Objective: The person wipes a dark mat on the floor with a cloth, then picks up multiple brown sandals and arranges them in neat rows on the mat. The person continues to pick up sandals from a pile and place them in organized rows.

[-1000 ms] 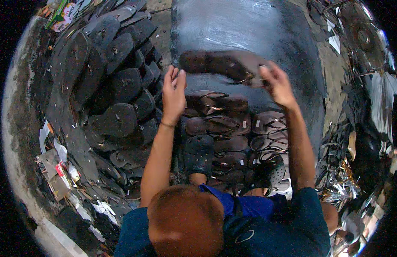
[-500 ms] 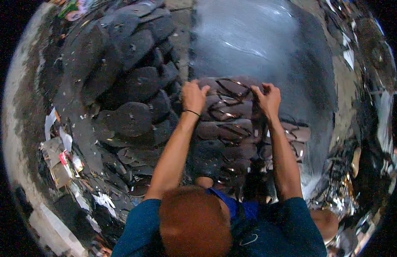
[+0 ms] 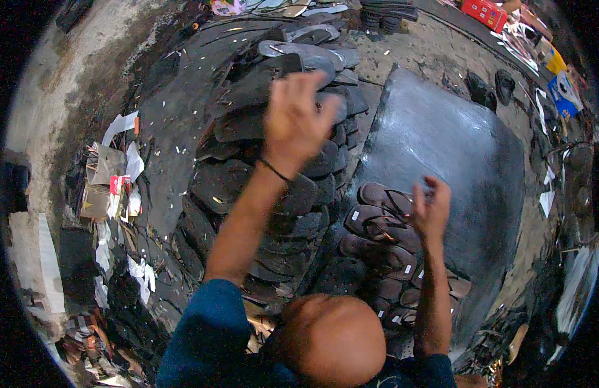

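My left hand [image 3: 296, 123] is raised over a heap of dark foam soles [image 3: 231, 181], fingers spread with nothing in them. On a dark, shiny sheet [image 3: 441, 129] to the right lie brown flip-flops [image 3: 377, 224] in overlapping rows, some with small white labels. The topmost flip-flop [image 3: 375, 193] has thin, glossy straps. Beside its strap end hovers my right hand [image 3: 431, 210], its fingers loosely bent and apart, holding nothing I can see. Whether it touches the strap I cannot tell.
Paper and cardboard scraps [image 3: 105, 171] litter the left side. A pair of black sandals [image 3: 490, 89] sits beyond the sheet. A red box [image 3: 484, 14] and a blue-and-white packet [image 3: 564, 94] lie at the far right. Black soles [image 3: 387, 13] are stacked at the back.
My left hand has left the topmost flip-flop and swung left over the sole heap. My right hand stays near the flip-flop's other end. The whole view has turned and shifted.
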The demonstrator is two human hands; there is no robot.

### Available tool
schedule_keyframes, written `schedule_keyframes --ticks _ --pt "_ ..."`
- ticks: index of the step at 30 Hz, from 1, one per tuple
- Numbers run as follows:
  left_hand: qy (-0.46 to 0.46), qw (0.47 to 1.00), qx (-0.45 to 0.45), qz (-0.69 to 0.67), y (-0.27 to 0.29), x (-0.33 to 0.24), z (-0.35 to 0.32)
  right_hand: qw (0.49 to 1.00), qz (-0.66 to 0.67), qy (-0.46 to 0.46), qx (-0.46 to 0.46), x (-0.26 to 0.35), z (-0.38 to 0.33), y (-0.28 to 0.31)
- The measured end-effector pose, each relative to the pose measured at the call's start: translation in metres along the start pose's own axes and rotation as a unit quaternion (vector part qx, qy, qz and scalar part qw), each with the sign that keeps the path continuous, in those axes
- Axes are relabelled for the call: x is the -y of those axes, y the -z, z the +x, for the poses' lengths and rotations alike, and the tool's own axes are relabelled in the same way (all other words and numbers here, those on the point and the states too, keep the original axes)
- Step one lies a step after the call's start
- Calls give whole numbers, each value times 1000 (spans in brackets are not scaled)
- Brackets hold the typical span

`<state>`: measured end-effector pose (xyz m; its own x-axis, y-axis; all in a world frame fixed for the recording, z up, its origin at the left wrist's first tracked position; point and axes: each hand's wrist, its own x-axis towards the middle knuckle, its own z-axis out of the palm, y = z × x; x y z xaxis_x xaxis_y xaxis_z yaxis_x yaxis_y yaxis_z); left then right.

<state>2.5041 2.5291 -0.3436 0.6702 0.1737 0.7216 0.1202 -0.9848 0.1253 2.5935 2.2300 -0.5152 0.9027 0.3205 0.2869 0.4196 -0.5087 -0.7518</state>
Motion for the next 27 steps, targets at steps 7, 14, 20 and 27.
schedule_keyframes --ticks 7,14,20,27 --pt "51 946 276 -161 84 14 -91 947 111 14 301 170 13 -48" --pt "108 982 152 -37 86 -33 -172 851 355 -121 368 214 -11 -39" --pt "12 986 67 -154 129 -55 -182 926 309 -140 168 112 19 73" --pt "432 879 156 127 142 69 -288 957 -149 -242 -50 -324 -13 193"
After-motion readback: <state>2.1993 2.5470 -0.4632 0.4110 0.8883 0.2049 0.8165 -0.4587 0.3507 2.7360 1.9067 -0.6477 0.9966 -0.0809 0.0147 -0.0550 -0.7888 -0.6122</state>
